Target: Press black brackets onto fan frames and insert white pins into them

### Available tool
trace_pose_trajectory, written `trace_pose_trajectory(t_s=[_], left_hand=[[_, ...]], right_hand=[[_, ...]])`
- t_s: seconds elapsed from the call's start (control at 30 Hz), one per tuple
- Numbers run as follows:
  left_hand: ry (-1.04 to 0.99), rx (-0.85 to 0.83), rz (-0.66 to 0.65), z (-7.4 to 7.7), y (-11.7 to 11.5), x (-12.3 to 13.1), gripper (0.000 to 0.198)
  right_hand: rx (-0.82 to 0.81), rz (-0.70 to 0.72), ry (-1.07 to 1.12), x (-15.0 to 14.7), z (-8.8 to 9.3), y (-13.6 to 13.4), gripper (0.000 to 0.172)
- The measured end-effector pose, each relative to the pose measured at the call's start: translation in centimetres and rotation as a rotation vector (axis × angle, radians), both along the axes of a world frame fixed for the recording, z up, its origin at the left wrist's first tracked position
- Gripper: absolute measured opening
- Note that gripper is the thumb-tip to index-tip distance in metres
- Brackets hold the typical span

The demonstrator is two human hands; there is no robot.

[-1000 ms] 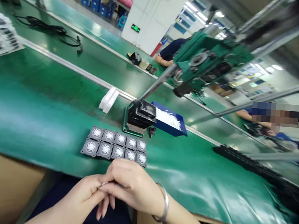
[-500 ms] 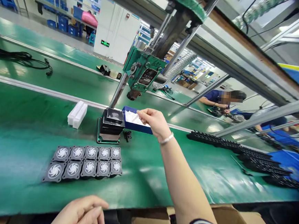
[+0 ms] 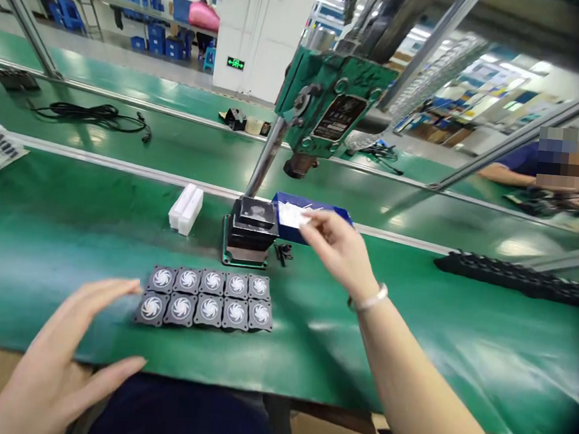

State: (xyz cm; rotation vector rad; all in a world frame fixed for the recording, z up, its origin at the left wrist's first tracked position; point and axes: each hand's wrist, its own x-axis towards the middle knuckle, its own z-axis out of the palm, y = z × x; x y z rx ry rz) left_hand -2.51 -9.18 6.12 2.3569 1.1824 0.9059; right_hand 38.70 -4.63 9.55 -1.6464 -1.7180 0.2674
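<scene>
The head camera is looking out from the person's head, facing forward and angling down across the near edge of the green bench point(image 3: 450, 337). It is viewing the left hand point(image 3: 48, 382) and right hand point(image 3: 339, 251) from close by, the green press head point(image 3: 328, 106) from farther off, and the white pillar point(image 3: 261, 34) from far across the room.

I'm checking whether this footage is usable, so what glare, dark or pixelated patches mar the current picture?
Head view: pale glare streaks the green bench right of the swirl-marked units; head view: both right corners fall nearly black; head view: blocky pixels mask part of a co-worker.
</scene>
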Motion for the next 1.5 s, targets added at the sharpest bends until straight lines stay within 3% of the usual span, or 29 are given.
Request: trace_pose_trajectory(t_s=[0.07, 0.13, 0.2, 0.3, 0.4, 0.6, 0.67, 0.73, 0.8, 0.83, 0.9, 1.0, 1.13, 1.37, 1.5], left_hand=[[0.138, 0.096, -0.028, 0.1, 1.9, 0.3, 0.077], [0.250, 0.116, -0.138, -0.6, 3.6, 1.6, 0.092], [0.328, 0.110, -0.240, -1.6, 4.7, 3.0, 0.097], [0.337, 0.074, -0.303, -2.9, 5.7, 4.0, 0.091], [0.292, 0.055, -0.304, -3.5, 6.6, 2.9, 0.084], [0.287, 0.078, -0.291, -3.7, 9.2, -0.8, 0.080], [0.304, 0.078, -0.303, -3.2, 9.7, -1.5, 0.081], [0.325, 0.082, -0.307, -2.3, 9.7, -1.8, 0.082], [0.336, 0.099, -0.279, -1.1, 9.2, -1.4, 0.083], [0.331, 0.116, -0.266, -0.5, 8.8, -0.8, 0.084], [0.304, 0.169, -0.268, 0.5, 7.7, 1.2, 0.084], [0.312, 0.230, -0.346, 1.2, 5.8, 5.6, 0.078], [0.397, 0.224, -0.402, 1.0, 4.1, 10.2, 0.057], [0.406, 0.266, -0.334, 1.1, 2.5, 11.6, 0.043], [0.301, 0.084, -0.395, 0.1, 0.3, 13.3, 0.050]], right_hand=[[-0.063, 0.307, -0.006, -2.5, -1.6, -3.5, 0.058], [-0.121, 0.458, -0.038, -4.9, -3.6, -5.9, 0.089], [-0.142, 0.487, -0.044, -6.7, -5.4, -6.8, 0.105], [-0.123, 0.455, -0.024, -8.3, -6.9, -6.4, 0.107], [-0.073, 0.450, -0.019, -9.6, -7.2, -5.3, 0.106], [0.020, 0.462, -0.003, -13.0, -6.3, -3.7, 0.103], [0.080, 0.418, 0.030, -12.7, -5.2, -3.7, 0.086], [0.186, 0.230, 0.102, -10.8, -4.1, -3.8, 0.055], [0.253, -0.055, 0.154, -7.7, -3.8, -3.6, 0.032], [0.234, -0.175, 0.146, -5.9, -4.1, -3.2, 0.029], [0.086, -0.275, 0.062, -2.7, -5.4, -2.0, 0.035], [-0.127, -0.232, -0.038, 0.2, -8.0, -0.1, 0.032], [-0.170, -0.151, -0.040, 0.6, -9.4, 0.3, 0.022], [-0.249, 0.327, 0.056, -0.3, -7.2, -7.1, 0.013], [-0.215, 0.265, 0.146, -1.7, -7.6, -10.0, 0.024]])
